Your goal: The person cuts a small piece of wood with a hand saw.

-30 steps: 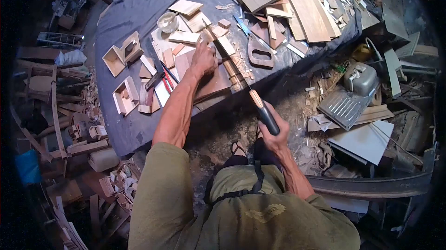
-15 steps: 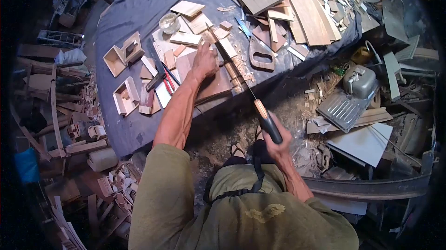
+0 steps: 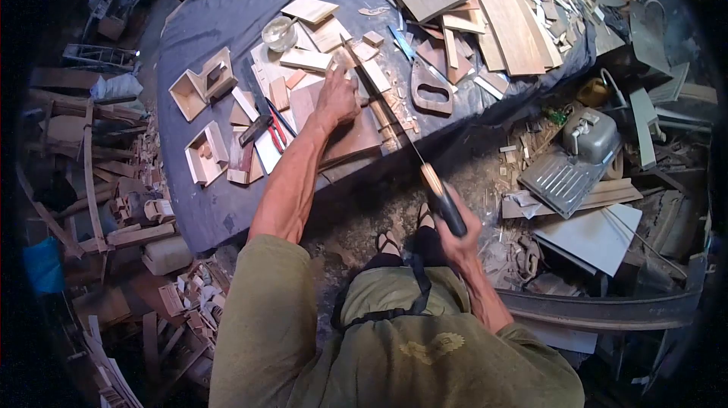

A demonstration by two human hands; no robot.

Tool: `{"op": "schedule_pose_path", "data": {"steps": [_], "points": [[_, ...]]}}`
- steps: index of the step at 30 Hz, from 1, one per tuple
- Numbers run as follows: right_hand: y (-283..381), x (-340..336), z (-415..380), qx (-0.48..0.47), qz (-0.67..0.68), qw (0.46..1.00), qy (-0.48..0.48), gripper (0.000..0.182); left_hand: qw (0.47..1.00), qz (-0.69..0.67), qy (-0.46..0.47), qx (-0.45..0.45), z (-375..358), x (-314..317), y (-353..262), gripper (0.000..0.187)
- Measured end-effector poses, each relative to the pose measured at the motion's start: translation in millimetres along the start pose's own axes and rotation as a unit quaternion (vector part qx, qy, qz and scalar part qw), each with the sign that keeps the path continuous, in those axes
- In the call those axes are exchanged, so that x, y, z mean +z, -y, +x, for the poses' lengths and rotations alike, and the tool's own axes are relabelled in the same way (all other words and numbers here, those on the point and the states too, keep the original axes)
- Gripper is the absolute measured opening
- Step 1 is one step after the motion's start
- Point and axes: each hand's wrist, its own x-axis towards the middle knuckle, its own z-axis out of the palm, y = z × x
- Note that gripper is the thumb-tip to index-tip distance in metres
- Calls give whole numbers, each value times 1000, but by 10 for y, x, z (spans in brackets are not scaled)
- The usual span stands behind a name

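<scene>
My right hand [image 3: 461,230] is wrapped round the dark and wood-toned handle of a handsaw [image 3: 444,199]. Its long, thin blade runs up and away over the table edge, along the wood beside my left hand. My left hand [image 3: 339,97] has its fingers curled down on a small piece of wood [image 3: 343,61], mostly hidden beneath them, close to the blade. Under that hand lies a flat brown board [image 3: 355,137]. Sawdust and small chips lie about the blade. A second handsaw [image 3: 431,92], with a wooden handle, rests on the table just to the right.
A dark cloth covers the table [image 3: 220,29]. Glass jar [image 3: 279,33], small wooden boxes [image 3: 205,153], hammer [image 3: 254,130] and red-handled pliers [image 3: 277,133] lie left. Stacked boards [image 3: 500,14] and offcuts fill the far right. A metal sink [image 3: 588,135] and scrap wood clutter the floor.
My right hand and the saw handle have shifted slightly down and to the right. My left hand stays on the wood. The whole view has moved a little.
</scene>
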Motion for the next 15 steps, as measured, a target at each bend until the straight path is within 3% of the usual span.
{"op": "schedule_pose_path", "data": {"steps": [3, 6, 9, 15], "points": [[130, 62, 229, 69, 9, 997, 43, 60, 999, -11, 38, -10, 26, -140, -57, 38], [-217, -180, -337, 15, -16, 1000, 13, 60, 996, -22, 77, -31, 49, -196, -69, 37], [-113, -474, -753, 32, -37, 999, 16, 59, 995, -27, 91, -36, 54, -314, -121, 36], [-10, 87, 112, 19, 16, 1000, -1, 58, 999, 0, 34, 3, 36, -127, -41, 36]]}}
